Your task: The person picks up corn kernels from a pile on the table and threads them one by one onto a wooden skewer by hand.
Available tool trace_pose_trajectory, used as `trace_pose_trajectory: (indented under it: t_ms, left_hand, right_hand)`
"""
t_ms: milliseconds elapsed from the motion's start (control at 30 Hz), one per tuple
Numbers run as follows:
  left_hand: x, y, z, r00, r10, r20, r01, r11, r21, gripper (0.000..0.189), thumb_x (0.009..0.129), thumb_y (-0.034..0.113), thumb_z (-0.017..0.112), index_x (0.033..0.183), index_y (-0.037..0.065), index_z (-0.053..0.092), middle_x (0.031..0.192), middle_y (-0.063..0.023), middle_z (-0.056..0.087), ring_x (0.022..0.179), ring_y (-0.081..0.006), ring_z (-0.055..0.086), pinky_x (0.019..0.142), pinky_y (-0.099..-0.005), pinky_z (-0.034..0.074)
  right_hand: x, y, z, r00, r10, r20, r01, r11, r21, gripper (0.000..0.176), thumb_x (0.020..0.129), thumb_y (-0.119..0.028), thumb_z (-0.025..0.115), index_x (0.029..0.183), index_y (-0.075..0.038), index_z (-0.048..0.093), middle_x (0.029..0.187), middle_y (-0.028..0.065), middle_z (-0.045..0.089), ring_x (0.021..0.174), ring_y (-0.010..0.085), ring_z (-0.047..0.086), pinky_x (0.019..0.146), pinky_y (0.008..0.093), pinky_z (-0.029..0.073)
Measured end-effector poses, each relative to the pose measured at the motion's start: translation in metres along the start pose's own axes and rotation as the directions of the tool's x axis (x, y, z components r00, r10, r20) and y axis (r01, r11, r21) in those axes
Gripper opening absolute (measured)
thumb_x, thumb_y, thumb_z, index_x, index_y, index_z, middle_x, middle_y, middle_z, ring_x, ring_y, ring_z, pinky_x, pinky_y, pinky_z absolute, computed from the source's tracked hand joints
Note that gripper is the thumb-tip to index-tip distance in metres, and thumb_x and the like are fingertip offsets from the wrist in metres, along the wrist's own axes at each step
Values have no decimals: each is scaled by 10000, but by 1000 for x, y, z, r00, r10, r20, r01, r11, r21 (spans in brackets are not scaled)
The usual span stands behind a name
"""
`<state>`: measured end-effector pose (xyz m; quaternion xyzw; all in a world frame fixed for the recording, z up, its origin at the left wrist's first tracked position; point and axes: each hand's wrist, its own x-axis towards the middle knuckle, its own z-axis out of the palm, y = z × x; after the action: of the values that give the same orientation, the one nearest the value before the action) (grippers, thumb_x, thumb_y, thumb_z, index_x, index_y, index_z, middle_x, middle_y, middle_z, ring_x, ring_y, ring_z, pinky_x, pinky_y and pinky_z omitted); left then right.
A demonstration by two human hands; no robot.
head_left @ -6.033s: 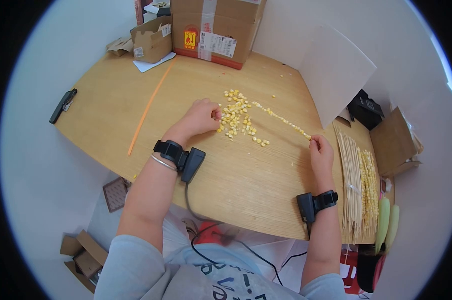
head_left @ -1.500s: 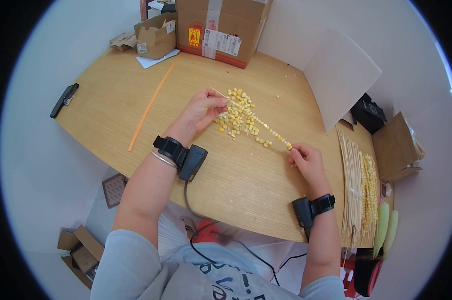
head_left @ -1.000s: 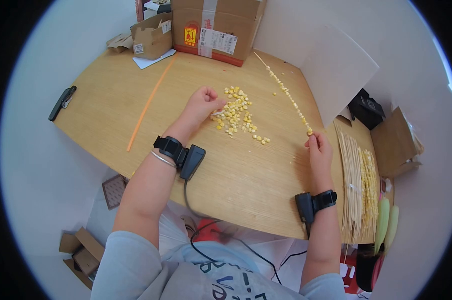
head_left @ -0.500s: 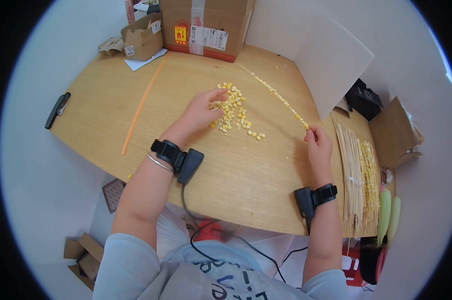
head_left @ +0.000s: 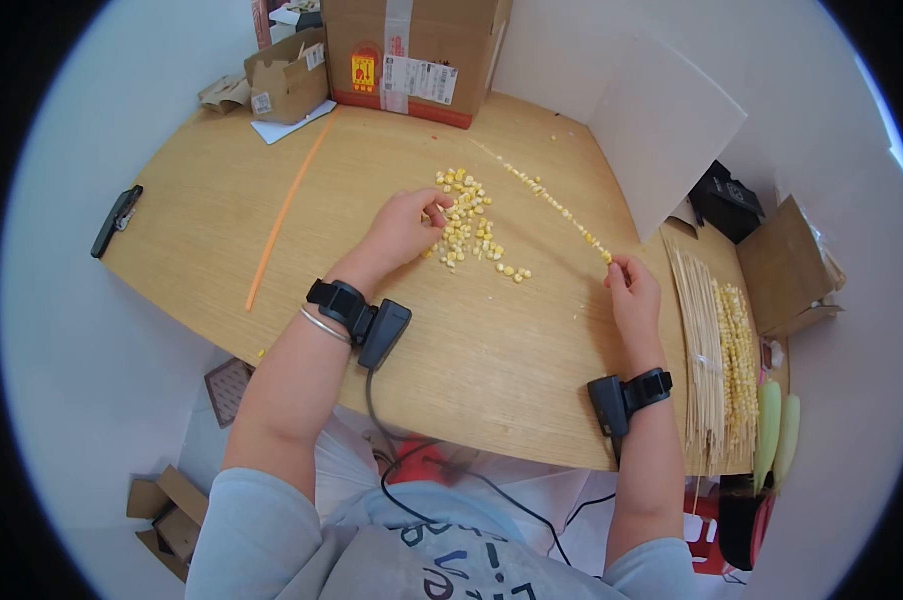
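Observation:
My right hand pinches the near end of a thin wooden skewer threaded with corn kernels. The skewer slants away to the upper left, and its bare tip points to the back of the table. At the left edge of a loose pile of corn kernels is my left hand, its fingers curled towards the thumb. Whether a kernel is between those fingertips I cannot make out. A few kernels lie apart from the pile on its near right side.
On the right lie a bundle of bare skewers, several filled corn skewers and green-husked corn cobs. A cardboard box and white board stand behind. Left are an orange strip and a stapler.
My left hand has drawn slightly back towards the pile's left edge, and its fingers have curled in. My right hand and the skewer have barely moved.

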<state>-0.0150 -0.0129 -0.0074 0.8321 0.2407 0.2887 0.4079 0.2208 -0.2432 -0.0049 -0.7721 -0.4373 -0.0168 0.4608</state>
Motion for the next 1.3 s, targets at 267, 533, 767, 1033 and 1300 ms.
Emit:
trace_pose_trajectory:
  t_ms: [267, 533, 767, 1033, 1300]
  left_hand:
    - [-2, 4, 5, 982, 187, -36, -176, 963, 205, 264, 697, 11, 603, 959, 47, 604, 763, -13, 593, 706, -130, 518, 676, -251, 422]
    - [0, 4, 5, 991, 124, -39, -121, 990, 75, 254, 717, 0, 577, 965, 51, 604, 807, -15, 625, 795, -162, 535, 703, -277, 424]
    - [-4, 10, 4, 983, 180, 29, -182, 964, 192, 262, 719, 4, 579, 968, 77, 614, 837, -18, 636, 798, -165, 497, 694, -278, 424]
    - [-3, 10, 7, 980, 201, -3, -197, 964, 178, 258, 712, 14, 590, 959, 86, 622, 826, 3, 636, 770, -160, 482, 686, -276, 423]
    - [-2, 9, 6, 979, 206, 1, -204, 969, 138, 250, 709, 15, 601, 953, 71, 608, 793, -1, 591, 766, -136, 484, 674, -259, 424]
  right_hand:
    - [1, 5, 3, 1000, -10, -4, 10, 1000, 7, 151, 847, -125, 545, 907, -1, 606, 675, 81, 600, 615, 157, 570, 582, 272, 440]
    - [-1, -3, 1, 1000, -1, -3, 1, 1000, 3, 149, 851, -126, 545, 911, -3, 605, 671, 78, 603, 608, 148, 574, 577, 267, 441]
    - [-1, -3, 1, 1000, 3, 2, -3, 1000, 10, 148, 853, -124, 540, 912, -4, 604, 665, 79, 601, 601, 148, 576, 573, 266, 440]
    - [0, -4, 0, 1000, -16, 4, 16, 1000, -2, 142, 848, -121, 542, 901, -4, 601, 662, 80, 599, 597, 152, 574, 568, 268, 438]
    - [0, 1, 1, 1000, -24, 14, 23, 1000, 14, 140, 845, -117, 544, 902, -2, 599, 663, 75, 597, 599, 147, 571, 567, 266, 435]
